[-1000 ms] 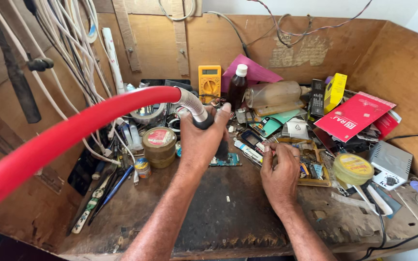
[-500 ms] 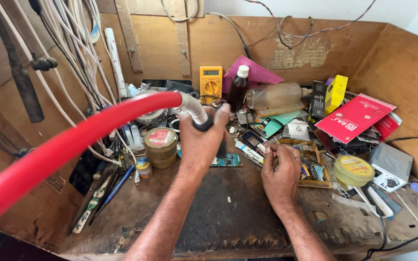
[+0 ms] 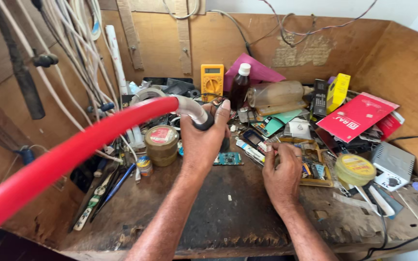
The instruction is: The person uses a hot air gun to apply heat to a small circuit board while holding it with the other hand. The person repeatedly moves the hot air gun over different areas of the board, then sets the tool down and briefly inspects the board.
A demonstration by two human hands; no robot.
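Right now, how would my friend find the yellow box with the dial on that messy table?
Start at the wooden back wall behind the workbench. Just left of the dark brown bottle with the white cap, a small yellow meter leans upright against that wall. It alone there has a little grey screen on top and a round dial below, unlike the plain yellow carton farther right.

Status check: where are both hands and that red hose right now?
Left hand gripping the grey nozzle end of the red hose, held above the workbench. Right hand down among small parts, pinching something too small to tell. Round tin beside the left hand.
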